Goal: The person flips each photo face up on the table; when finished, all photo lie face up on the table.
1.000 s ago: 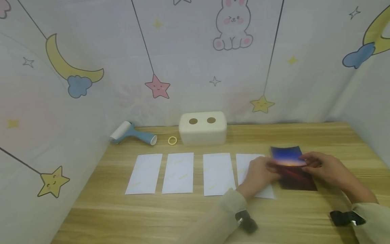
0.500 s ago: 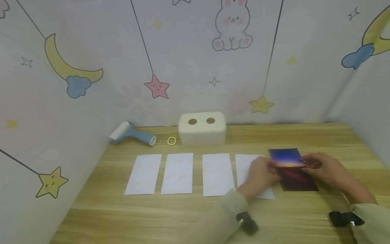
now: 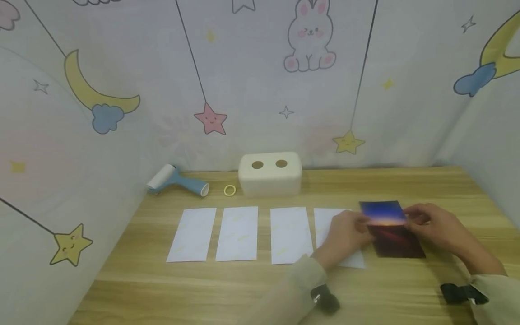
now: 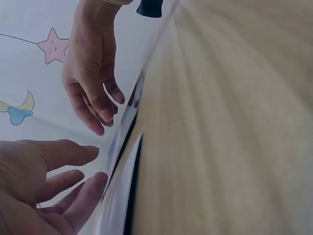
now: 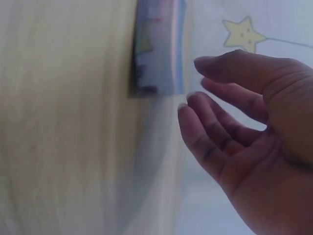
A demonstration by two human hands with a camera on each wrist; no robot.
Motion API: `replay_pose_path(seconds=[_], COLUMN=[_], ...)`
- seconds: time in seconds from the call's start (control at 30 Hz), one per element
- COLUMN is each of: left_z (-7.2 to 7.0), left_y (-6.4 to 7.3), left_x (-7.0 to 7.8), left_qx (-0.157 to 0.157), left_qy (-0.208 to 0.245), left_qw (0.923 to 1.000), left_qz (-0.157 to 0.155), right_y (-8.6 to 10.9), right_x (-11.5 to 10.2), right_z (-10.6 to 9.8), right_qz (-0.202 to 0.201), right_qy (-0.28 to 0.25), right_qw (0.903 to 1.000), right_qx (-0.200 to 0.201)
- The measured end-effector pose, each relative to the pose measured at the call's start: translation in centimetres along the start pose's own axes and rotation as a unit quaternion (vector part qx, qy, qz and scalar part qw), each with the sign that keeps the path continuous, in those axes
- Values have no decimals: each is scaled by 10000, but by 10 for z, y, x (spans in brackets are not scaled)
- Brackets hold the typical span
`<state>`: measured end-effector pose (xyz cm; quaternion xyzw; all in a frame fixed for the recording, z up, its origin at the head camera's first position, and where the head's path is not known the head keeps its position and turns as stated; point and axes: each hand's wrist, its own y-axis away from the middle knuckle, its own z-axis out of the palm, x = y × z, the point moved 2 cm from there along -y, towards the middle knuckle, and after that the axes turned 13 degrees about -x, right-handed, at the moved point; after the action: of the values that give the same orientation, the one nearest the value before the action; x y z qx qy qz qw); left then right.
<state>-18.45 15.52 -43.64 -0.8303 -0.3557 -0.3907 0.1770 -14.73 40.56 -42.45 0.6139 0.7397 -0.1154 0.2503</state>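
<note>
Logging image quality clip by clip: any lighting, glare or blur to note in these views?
Head view: even, muted light, with a soft shadow on the table near the right hand; left wrist: table grain smeared; right wrist: table blurred, and the glossy picture mirrors the yellow star printed behind it.

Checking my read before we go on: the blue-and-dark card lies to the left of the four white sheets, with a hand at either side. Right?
Not quite: the blue-and-dark card lies to the right of the four white sheets, as the head view shows.
</note>
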Motion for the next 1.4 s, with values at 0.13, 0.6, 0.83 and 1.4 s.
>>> replay_pose_path(seconds=[0.13, 0.6, 0.83, 1.4], left_z=[-9, -36, -42, -47], left_y=[8, 36, 45, 54], left_x=[1, -12, -23, -37], left_qx=[3, -110, -248, -557], left_qy=[197, -381, -566, -1372], left_qw=[9998, 9992, 9981, 9880], left_qz=[52, 102, 44, 442], right_y=[0, -18, -29, -46], right_x=[-9, -45, -59, -76], right_z=[0, 13, 22, 44], right_qz=[-121, -909, -1145, -1312], right_qy=[-141, -320, -546, -842], right_qw=[9998, 9936, 9899, 9875], right_qx=[94, 597, 635, 213])
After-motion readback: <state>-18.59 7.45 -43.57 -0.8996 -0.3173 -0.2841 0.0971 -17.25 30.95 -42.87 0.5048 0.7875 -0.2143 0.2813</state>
